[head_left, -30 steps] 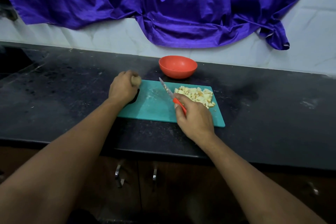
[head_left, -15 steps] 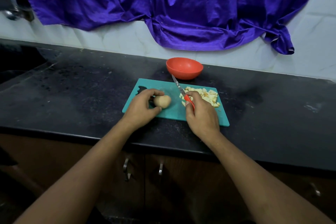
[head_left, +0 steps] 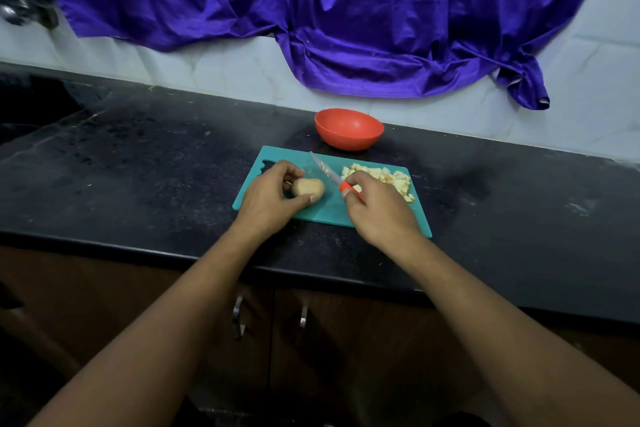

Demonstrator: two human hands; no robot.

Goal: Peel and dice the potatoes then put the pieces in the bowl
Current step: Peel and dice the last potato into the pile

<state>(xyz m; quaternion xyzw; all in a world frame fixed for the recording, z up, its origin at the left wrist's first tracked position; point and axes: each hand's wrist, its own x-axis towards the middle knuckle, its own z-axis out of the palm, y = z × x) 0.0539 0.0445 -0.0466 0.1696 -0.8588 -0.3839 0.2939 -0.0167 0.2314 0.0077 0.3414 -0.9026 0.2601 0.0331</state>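
Note:
A teal cutting board (head_left: 327, 211) lies on the black counter. My left hand (head_left: 268, 199) holds a whole unpeeled potato (head_left: 307, 188) on the board between thumb and fingers. My right hand (head_left: 379, 210) grips a knife (head_left: 327, 173) by its red handle, the blade pointing up and left just right of the potato, apart from it. A heap of diced potato pieces (head_left: 384, 178) sits on the board's right part, partly hidden by my right hand. The red bowl (head_left: 349, 128) stands behind the board; its inside is not visible.
The black counter (head_left: 138, 166) runs left and right of the board, with its front edge near my forearms. A purple cloth (head_left: 311, 17) hangs on the tiled wall behind. Cabinet doors with metal handles (head_left: 239, 317) are below. A sink area lies at far left.
My left hand brought the potato from the board's left edge to its middle and now holds it there. The knife hand stayed near the diced heap, shifting slightly.

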